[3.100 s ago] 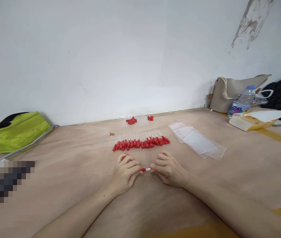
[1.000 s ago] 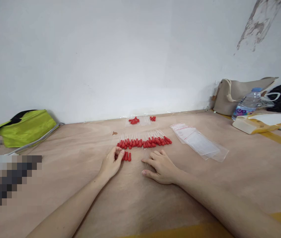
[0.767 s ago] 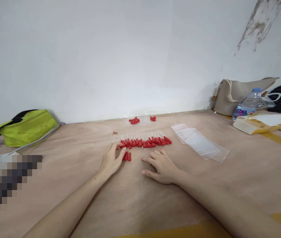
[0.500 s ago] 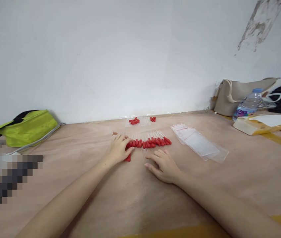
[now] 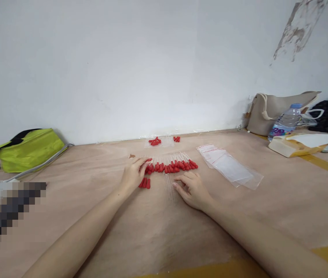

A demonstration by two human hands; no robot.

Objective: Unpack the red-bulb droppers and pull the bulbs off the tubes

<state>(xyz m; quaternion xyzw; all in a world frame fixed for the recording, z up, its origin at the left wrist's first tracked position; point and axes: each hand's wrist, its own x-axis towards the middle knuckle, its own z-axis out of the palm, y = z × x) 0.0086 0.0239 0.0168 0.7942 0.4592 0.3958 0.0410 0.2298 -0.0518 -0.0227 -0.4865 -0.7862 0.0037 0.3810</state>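
Touching a red bulb [image 5: 149,159] is the left hand [image 5: 133,171]; bottle lettering [image 5: 278,131] blurs.

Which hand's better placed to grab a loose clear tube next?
Right, I'd say: the right hand sits close beside the clear tubes, while the left hand is farther off, at the left end of the red-bulbed row.
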